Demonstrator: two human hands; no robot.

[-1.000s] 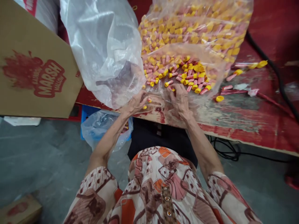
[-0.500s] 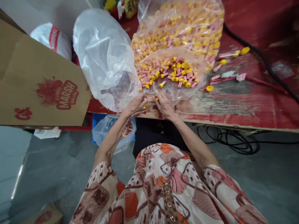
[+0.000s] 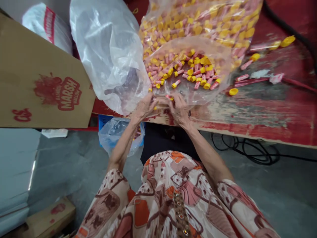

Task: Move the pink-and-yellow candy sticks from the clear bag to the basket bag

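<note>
Two hands of mine work close to the front edge of the red-painted table [image 3: 247, 114], a narrow strip of worn wood showing between them. My right hand [image 3: 174, 103] pinches a small pink tube with a yellow cap [image 3: 169, 97] between thumb and fingertips, just short of the big clear bag's [image 3: 198, 96] open mouth. My left hand [image 3: 148, 104] is curled, with a yellow cap [image 3: 155, 107] by its thumb; whether I grip that piece I cannot tell. Capped tubes fill the bag and lie heaped in its mouth, one lone tube [image 3: 176, 84] nearest my fingers. On the left I have little room: the translucent bag [image 3: 106, 56] reaches my knuckles, and the carton [image 3: 42, 59] stands beyond it. On the right, worn wood stretches along the edge, with a loose yellow cap [image 3: 233, 91] farther back.
</note>
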